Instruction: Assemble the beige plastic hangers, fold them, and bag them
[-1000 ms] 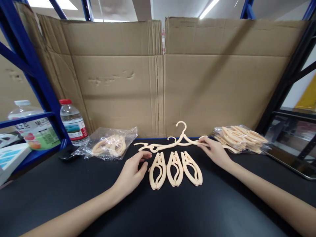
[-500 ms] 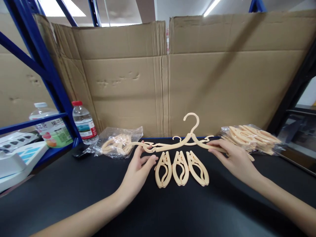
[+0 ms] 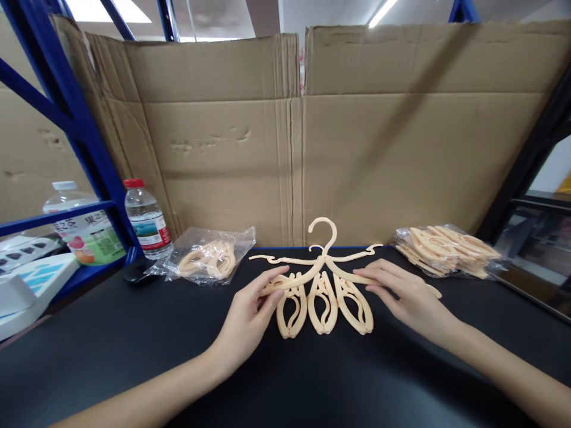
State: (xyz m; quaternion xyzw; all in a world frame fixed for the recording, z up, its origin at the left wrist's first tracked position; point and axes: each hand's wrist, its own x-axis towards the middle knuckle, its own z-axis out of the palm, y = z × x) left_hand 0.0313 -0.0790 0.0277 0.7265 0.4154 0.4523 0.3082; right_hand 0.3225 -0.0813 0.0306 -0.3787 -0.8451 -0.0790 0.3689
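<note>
A cream plastic clothes hanger (image 3: pixel 306 276) is spread out between my hands, its hook pointing up. My left hand (image 3: pixel 252 309) pinches its left arm between thumb and fingers. The right arm is gripped by my right hand (image 3: pixel 404 292), and its tip sticks out past the fingers. Behind it lies a second unfolded hanger (image 3: pixel 354 257) on the black table. Three folded hangers, the left one (image 3: pixel 292 321), the middle one (image 3: pixel 323 318) and the right one (image 3: pixel 359 315), lie in a row just below the held hanger, which partly covers their tops.
A clear bag of folded hangers (image 3: pixel 209 258) lies at the back left, another bag of hangers (image 3: pixel 446 246) at the back right. A red-capped water bottle (image 3: pixel 147 220) stands by the blue rack (image 3: pixel 96 160). Cardboard (image 3: pixel 223 148) walls off the table's (image 3: pixel 285 380) far edge.
Both hands have brought the held hanger lower and a little to the left, toward me. It now overlaps the tops of the folded hangers, and more of the hanger behind shows.
</note>
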